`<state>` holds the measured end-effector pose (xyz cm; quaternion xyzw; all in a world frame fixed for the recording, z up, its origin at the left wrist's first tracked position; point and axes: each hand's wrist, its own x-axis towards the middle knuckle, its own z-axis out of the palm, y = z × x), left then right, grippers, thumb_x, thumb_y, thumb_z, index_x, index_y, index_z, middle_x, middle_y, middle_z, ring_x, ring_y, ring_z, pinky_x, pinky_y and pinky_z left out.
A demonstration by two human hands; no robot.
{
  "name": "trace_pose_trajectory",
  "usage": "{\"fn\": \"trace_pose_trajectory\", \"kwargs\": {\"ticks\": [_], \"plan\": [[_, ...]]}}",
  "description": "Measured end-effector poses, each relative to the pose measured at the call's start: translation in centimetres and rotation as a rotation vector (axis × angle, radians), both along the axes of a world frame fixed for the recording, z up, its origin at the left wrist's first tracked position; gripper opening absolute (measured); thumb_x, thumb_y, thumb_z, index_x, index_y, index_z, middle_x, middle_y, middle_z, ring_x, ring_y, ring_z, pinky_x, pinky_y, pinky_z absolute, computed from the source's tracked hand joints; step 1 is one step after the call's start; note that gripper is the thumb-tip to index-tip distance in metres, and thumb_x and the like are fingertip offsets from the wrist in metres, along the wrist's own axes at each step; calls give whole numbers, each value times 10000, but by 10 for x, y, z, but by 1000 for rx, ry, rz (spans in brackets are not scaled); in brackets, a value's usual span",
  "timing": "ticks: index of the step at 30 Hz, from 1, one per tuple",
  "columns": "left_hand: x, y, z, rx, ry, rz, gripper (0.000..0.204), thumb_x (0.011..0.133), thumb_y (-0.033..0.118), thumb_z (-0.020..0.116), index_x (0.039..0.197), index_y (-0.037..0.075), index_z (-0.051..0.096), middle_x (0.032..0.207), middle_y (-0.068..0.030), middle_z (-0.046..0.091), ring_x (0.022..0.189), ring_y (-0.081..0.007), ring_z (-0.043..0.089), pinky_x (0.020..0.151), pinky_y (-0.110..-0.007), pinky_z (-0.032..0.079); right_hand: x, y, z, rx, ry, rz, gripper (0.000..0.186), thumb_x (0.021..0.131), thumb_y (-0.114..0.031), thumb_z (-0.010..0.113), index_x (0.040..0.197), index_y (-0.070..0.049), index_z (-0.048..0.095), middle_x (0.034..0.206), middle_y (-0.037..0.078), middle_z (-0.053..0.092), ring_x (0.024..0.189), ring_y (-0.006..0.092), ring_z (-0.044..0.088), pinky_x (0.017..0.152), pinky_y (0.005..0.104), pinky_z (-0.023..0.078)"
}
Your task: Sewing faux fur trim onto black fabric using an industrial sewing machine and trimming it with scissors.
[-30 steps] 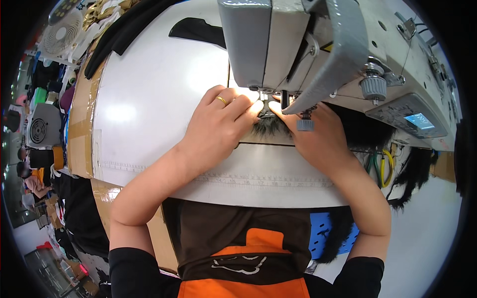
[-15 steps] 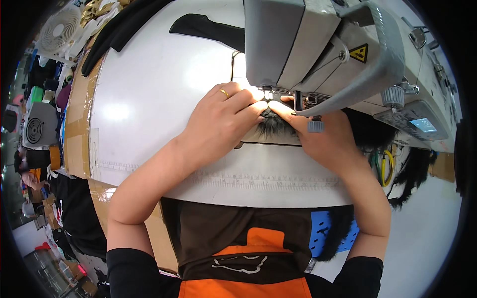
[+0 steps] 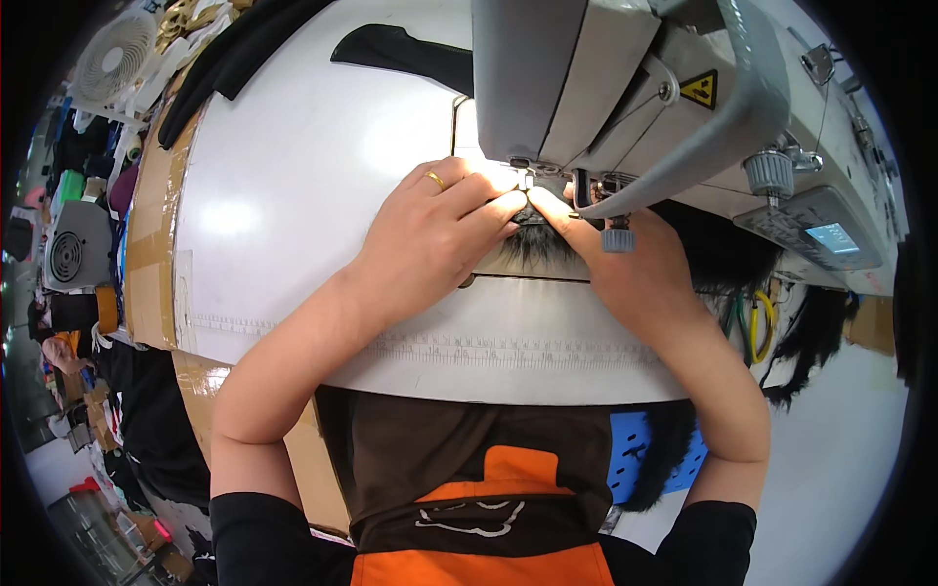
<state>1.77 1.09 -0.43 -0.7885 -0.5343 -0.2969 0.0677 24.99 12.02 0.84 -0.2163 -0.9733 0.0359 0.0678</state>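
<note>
At the lit needle area of the grey sewing machine (image 3: 537, 78), a piece of black furry fabric (image 3: 535, 244) lies under my fingers, its long fibres hanging toward me. My left hand (image 3: 420, 234) comes in from the left with bent fingers, gripping the fabric's edge beside the presser foot (image 3: 528, 181). From the other side, my right hand (image 3: 635, 269) pinches the same fabric, index finger reaching close to the foot. Part of the right fingers is hidden behind the machine's guard. The fingertips of the two hands almost meet.
The white worktable (image 3: 293, 186) has a printed ruler along its near edge. A black fabric piece (image 3: 405, 57) lies near the machine head, and more black cloth (image 3: 234, 59) drapes over the far left edge. Dark fur (image 3: 723, 249) lies right of my right hand. A control panel (image 3: 821, 234) sits at the right.
Both hands keep their hold on the fabric by the presser foot. The whole view has shifted slightly, and no other clear movement shows.
</note>
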Motion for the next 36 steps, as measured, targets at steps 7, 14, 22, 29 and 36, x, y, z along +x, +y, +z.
{"fn": "trace_pose_trajectory", "kwargs": {"ticks": [7,14,22,29,36], "plan": [[-6,-1,-1,-52,-98,-32,159,871,131,805,991,75,716,990,-39,678,924,-262,645,806,-385,554,-3,0,6,-252,30,-134,369,992,-89,613,1311,-199,763,1277,100,724,1130,306,706,980,409,553],[-4,1,1,-5,-78,-29,161,859,121,801,986,73,715,997,-41,679,929,-260,645,827,-387,560,3,4,-6,-4,-64,-42,444,904,-29,637,1292,-192,778,1179,82,731,1090,282,703,948,415,554],[-7,-2,-2,-41,-82,-30,188,849,111,755,1028,71,713,966,-34,641,949,-252,643,880,-364,559,2,2,-6,-110,-20,-107,542,844,32,605,1314,-189,761,1179,90,731,1139,273,691,968,415,551],[-11,1,4,-58,83,-37,256,784,98,639,1028,74,713,971,-40,634,1032,-250,638,995,-395,537,3,5,-8,-112,-136,-98,614,835,45,593,1396,-177,703,1117,107,739,1031,308,713,941,437,546],[-10,-1,2,-82,86,-7,231,801,101,639,1018,78,714,988,-38,640,1064,-253,632,1052,-408,508,2,5,-4,-75,24,-37,486,837,23,617,1273,-128,768,1101,127,731,1022,331,695,895,466,538]]}}
